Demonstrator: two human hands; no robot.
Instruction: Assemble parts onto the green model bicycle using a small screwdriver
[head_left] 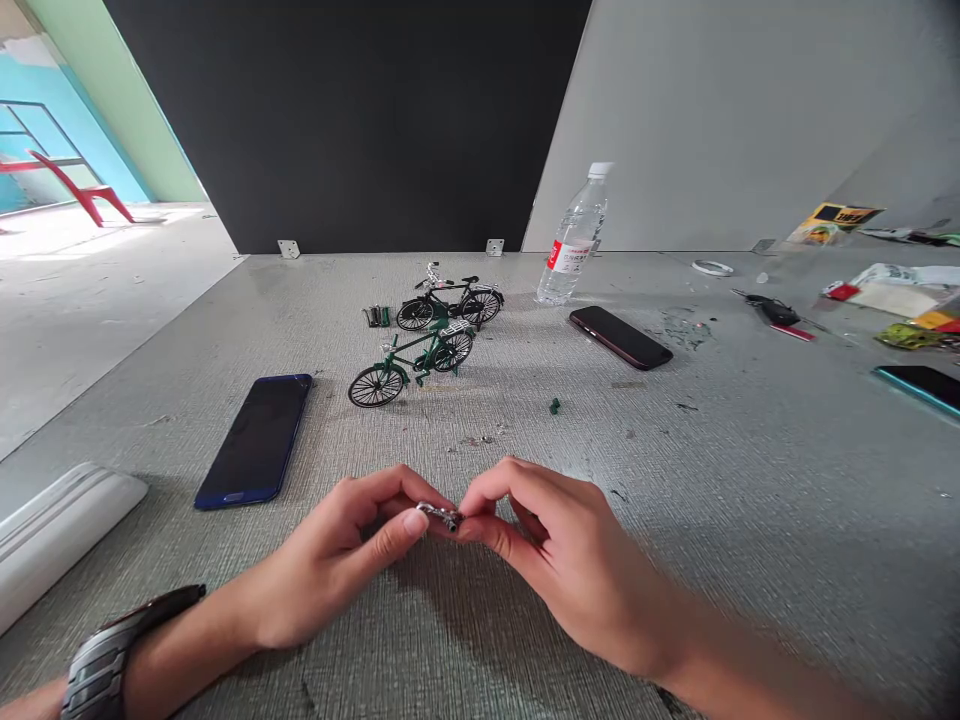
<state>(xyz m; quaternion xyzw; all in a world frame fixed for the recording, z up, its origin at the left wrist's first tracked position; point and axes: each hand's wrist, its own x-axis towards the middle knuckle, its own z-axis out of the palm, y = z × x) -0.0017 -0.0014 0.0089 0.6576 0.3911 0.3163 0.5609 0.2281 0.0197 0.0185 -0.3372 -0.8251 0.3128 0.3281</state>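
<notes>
Between my two hands is a small curved silver part (439, 514) with a dark end, like a handlebar of a model bicycle. The thumb and fingers of my left hand (360, 550) are closed on its left side. My right hand (559, 545) pinches at its right end, where the fingertips cover part of it. Beyond the hands stands a green model bicycle (420, 362), with a black model bicycle (450, 303) right behind it. To the right of them lies a tiny dark green piece (555, 406).
A blue phone (255, 440) and a white rounded object (67, 530) lie at left. Small dark green pieces (377, 316) sit beside the black bicycle. Further right are a water bottle (576, 240), a dark phone (621, 337), a white ring (712, 268), packets (900, 290) and another phone (922, 388).
</notes>
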